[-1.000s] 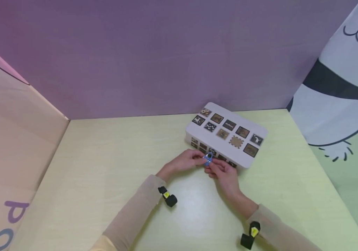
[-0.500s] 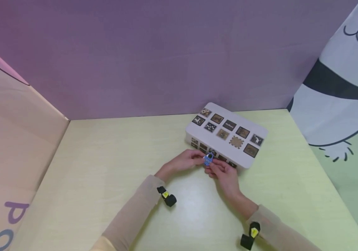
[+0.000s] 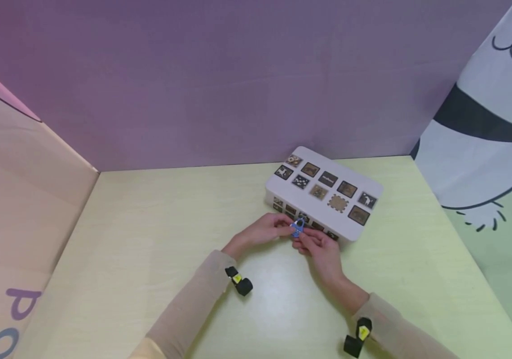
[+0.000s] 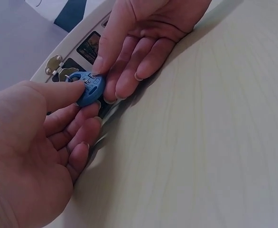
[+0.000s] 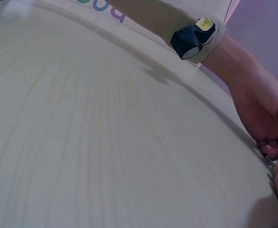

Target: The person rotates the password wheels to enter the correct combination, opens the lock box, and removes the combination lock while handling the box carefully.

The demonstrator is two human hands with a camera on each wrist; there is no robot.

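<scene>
Toward the far right corner of the tabletop (image 3: 170, 214), a white box (image 3: 276, 190) printed with small dark and brown pictures stood at a slant, one corner close to the far edge. Just in front of its near long side, a blue padlock (image 4: 96, 84) was held between both hands, its shackle pointing toward a metal clasp (image 4: 54, 63) on the box's side; whether the shackle passed through the clasp could not be told. The left hand (image 3: 261, 231) pinched the padlock, thumb on its face and fingers bent behind, the space between them no wider than the padlock itself. The right hand (image 3: 325, 253) pinched it from the other side with the thumb at its edge and the fingers curled beneath. Both forearms, in beige sleeves (image 3: 193, 295), reached in from the tabletop's near edge, a black device (image 3: 239, 281) strapped at each wrist. Along the far edge rose a purple backdrop (image 3: 220, 89); beyond the right edge stood a panel with a cartoon animal (image 3: 485, 162).
</scene>
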